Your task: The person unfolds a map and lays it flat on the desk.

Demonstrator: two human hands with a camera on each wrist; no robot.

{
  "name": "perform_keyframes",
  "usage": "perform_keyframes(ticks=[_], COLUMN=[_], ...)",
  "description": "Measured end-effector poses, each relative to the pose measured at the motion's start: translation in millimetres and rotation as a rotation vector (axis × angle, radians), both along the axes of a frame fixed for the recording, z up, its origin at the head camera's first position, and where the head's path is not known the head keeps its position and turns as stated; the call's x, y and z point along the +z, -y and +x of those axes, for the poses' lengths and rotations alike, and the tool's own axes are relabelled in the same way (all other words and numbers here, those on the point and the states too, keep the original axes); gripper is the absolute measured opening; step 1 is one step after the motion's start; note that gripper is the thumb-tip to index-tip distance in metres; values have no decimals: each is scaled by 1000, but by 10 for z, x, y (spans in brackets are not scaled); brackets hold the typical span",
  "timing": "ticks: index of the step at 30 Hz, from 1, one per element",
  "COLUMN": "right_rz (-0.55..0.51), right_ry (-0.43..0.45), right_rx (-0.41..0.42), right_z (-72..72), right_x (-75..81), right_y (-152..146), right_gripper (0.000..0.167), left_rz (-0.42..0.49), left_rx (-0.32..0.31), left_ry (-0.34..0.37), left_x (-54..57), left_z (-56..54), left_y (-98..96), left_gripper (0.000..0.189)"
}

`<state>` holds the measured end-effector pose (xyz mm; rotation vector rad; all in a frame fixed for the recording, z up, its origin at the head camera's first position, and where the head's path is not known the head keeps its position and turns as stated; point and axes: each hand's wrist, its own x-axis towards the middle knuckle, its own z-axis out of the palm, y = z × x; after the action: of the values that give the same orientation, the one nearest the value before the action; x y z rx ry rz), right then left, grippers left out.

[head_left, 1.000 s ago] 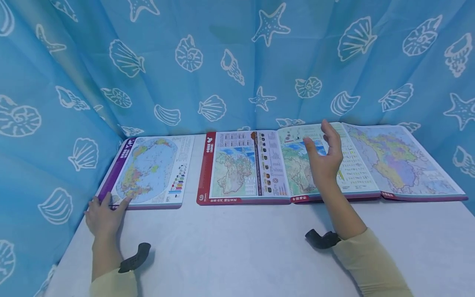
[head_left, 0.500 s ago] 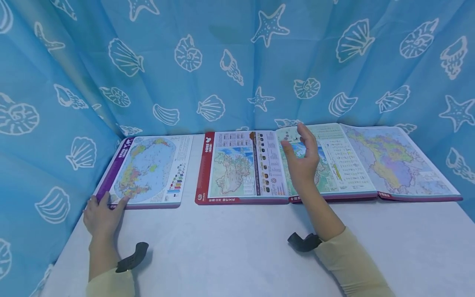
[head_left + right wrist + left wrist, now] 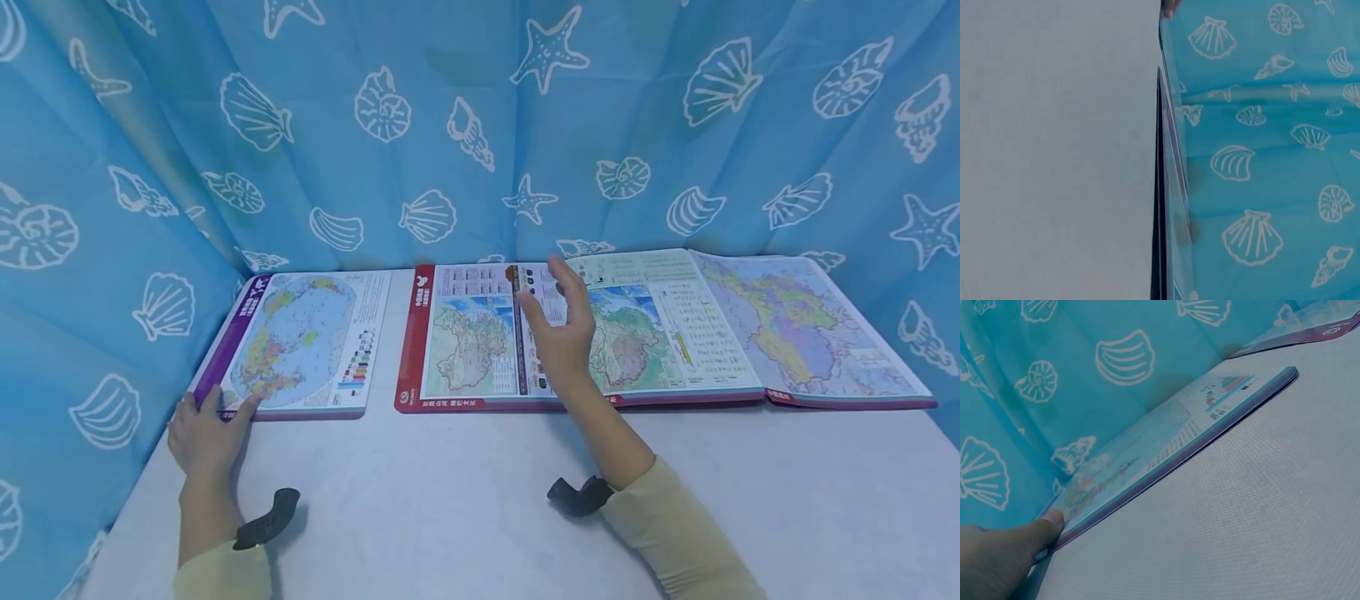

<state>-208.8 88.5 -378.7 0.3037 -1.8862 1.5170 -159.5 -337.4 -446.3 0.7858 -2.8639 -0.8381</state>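
Observation:
A folded world map (image 3: 300, 342) with a purple left border lies flat at the table's left. My left hand (image 3: 206, 437) rests on its near left corner, fingers spread, with the thumb (image 3: 1052, 520) on the printed face in the left wrist view. To the right, a red-edged China map (image 3: 468, 358) lies unfolded in a row of panels, including a green relief panel (image 3: 630, 342) and a coloured one (image 3: 795, 325). Over the first two panels my right hand (image 3: 566, 354) is raised, thumb apart and fingers slightly bent, holding nothing.
A white tabletop (image 3: 420, 500) spreads in front of the maps. Behind and at the left hangs a blue curtain (image 3: 480, 167) with white shells and starfish, close to the maps' far edges. A black curved piece sits at each wrist, such as the right one (image 3: 577, 497).
My right hand has moved left, from over the green panel to over the seam beside the first panel. The left hand stays on the world map's corner; the maps have not moved.

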Motion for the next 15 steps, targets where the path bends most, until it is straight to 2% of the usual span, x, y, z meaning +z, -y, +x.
perform_keyframes(ticks=[8,15], right_rz=[12,27], right_ry=[-2,38], right_rx=[67,102], right_z=[0,7], right_x=[-59,-117], right_y=[290,508], right_gripper=[54,56], left_rz=[12,7], left_rx=[24,37], left_ry=[-6,-17], left_x=[-6,12], left_z=[-5,-12], left_y=[1,-18], left_gripper=[83,80])
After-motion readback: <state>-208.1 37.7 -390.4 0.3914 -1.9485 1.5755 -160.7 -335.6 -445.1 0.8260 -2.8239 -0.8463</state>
